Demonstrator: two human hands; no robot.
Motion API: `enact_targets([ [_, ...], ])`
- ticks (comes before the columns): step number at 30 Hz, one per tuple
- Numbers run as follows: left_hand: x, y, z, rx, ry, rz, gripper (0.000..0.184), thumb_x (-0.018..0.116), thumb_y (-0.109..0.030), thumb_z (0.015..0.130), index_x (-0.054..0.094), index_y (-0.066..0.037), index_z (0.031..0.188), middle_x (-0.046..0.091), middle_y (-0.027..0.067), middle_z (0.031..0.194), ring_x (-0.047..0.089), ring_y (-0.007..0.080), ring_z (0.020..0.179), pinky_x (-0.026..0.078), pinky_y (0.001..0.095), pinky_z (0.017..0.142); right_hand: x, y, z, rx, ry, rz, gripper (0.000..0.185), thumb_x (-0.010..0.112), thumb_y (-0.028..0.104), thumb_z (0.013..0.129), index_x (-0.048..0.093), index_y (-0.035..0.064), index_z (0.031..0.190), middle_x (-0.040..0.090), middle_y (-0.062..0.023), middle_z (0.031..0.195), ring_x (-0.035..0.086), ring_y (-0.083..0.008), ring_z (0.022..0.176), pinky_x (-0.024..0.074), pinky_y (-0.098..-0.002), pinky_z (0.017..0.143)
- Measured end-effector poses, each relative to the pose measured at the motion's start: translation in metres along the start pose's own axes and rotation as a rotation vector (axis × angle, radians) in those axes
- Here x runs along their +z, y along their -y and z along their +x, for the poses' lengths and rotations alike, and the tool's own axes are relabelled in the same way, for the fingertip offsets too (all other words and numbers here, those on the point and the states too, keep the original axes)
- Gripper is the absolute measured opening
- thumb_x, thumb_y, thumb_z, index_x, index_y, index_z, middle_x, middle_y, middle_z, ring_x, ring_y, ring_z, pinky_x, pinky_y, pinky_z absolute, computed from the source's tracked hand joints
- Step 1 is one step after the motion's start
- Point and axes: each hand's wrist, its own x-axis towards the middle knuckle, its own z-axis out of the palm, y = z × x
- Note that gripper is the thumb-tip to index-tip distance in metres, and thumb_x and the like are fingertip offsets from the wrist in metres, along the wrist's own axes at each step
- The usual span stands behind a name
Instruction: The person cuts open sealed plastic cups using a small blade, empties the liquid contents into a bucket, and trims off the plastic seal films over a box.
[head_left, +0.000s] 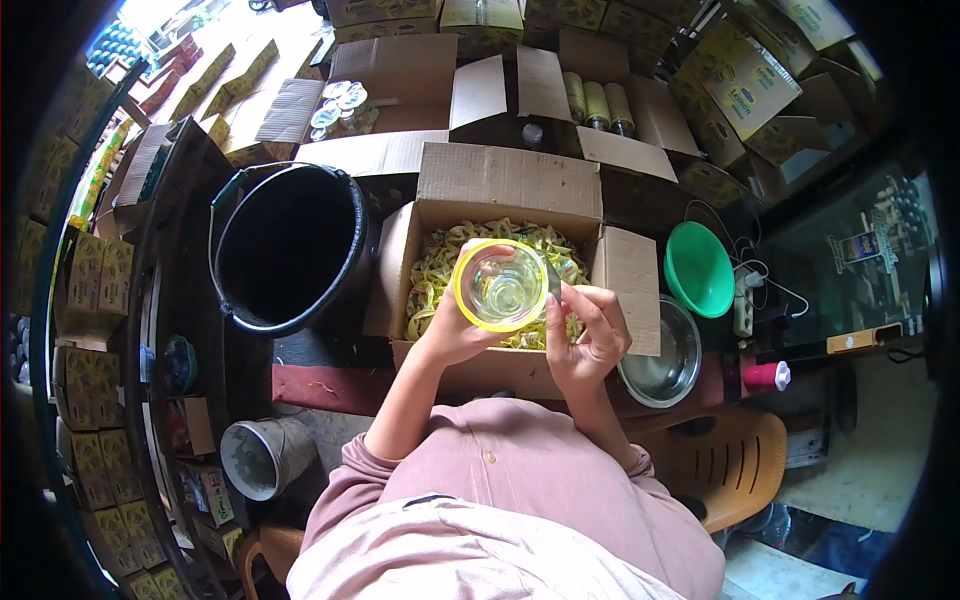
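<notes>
A clear plastic jar (503,287) with a yellow rim is held over the open box, its mouth tilted toward me. My left hand (455,325) is wrapped round its left side and underside. At the jar's right edge, my right hand (590,335) has thumb and forefinger pinched together; a small thin piece seems to lie between them, too small to name. Below both hands, the cardboard box (510,178) is full of small yellow-and-green wrapped packets (432,262).
A black bucket (345,255) stands left of the box. To the right are a green bowl (698,268), a clear bowl (660,355) and a pink bottle (762,377). Behind, open cartons hold lidded cups (345,100) and yellow cylinders (597,103). A grey pail (262,458) sits lower left.
</notes>
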Motion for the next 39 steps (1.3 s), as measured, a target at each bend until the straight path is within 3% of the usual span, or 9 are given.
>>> enact_targets([
  [10, 0.000, -0.004, 0.002, -0.003, 0.052, -0.022, 0.063, 0.076, -0.005, 0.060, 0.043, -0.004, 0.114, 0.044, 0.0072, 0.109, 0.047, 0.0184, 0.106, 0.038, 0.0293, 0.092, 0.002, 0.000, 0.010, -0.051, 0.010, -0.057, 0.030, 0.063, -0.009, 0.066, 0.066, 0.0051, 0.093, 0.058, -0.0069, 0.079, 0.058, -0.0166, 0.068, 0.0471, -0.0248, 0.058],
  [19, 0.000, 0.002, 0.001, -0.028, 0.151, -0.023, 0.066, 0.076, -0.006, 0.060, 0.041, -0.003, 0.116, 0.047, 0.0082, 0.111, 0.048, 0.0185, 0.106, 0.039, 0.0301, 0.093, 0.004, -0.011, 0.012, -0.105, 0.021, -0.113, 0.033, 0.065, -0.007, 0.067, 0.066, 0.0067, 0.097, 0.058, -0.0051, 0.079, 0.058, -0.0134, 0.064, 0.0472, -0.0258, 0.057],
  [22, 0.004, 0.004, 0.001, -0.065, 0.074, -0.199, 0.072, 0.076, -0.006, 0.060, 0.036, -0.004, 0.120, 0.046, 0.0091, 0.113, 0.047, 0.0185, 0.108, 0.038, 0.0304, 0.094, 0.002, -0.008, 0.013, 0.110, 0.009, 0.048, 0.029, 0.065, -0.006, 0.069, 0.065, 0.0051, 0.096, 0.058, -0.0060, 0.079, 0.057, -0.0112, 0.065, 0.0467, -0.0245, 0.057],
  [29, 0.007, 0.010, 0.001, -0.021, 0.039, -0.217, 0.069, 0.069, -0.005, 0.068, 0.031, -0.003, 0.125, 0.045, 0.0108, 0.117, 0.043, 0.0195, 0.113, 0.034, 0.0335, 0.098, 0.002, -0.008, 0.001, 0.108, -0.015, 0.033, 0.024, 0.065, -0.005, 0.070, 0.063, 0.0029, 0.093, 0.057, -0.0061, 0.084, 0.051, -0.0104, 0.062, 0.0436, -0.0222, 0.057],
  [32, 0.008, 0.002, -0.002, -0.110, 0.037, -0.326, 0.069, 0.068, -0.005, 0.069, 0.030, -0.003, 0.126, 0.044, 0.0115, 0.119, 0.043, 0.0196, 0.113, 0.034, 0.0337, 0.098, 0.001, -0.006, 0.000, 0.116, 0.007, 0.026, 0.023, 0.065, -0.005, 0.071, 0.064, 0.0033, 0.093, 0.057, -0.0076, 0.085, 0.055, -0.0115, 0.063, 0.0469, -0.0233, 0.056],
  [39, 0.008, 0.008, -0.003, -0.060, 0.043, -0.247, 0.067, 0.068, -0.004, 0.069, 0.031, -0.002, 0.126, 0.043, 0.0113, 0.119, 0.045, 0.0203, 0.112, 0.035, 0.0331, 0.097, 0.001, -0.003, -0.003, 0.122, 0.017, 0.010, 0.024, 0.065, -0.004, 0.071, 0.064, 0.0038, 0.093, 0.058, -0.0074, 0.085, 0.056, -0.0116, 0.062, 0.0471, -0.0242, 0.057],
])
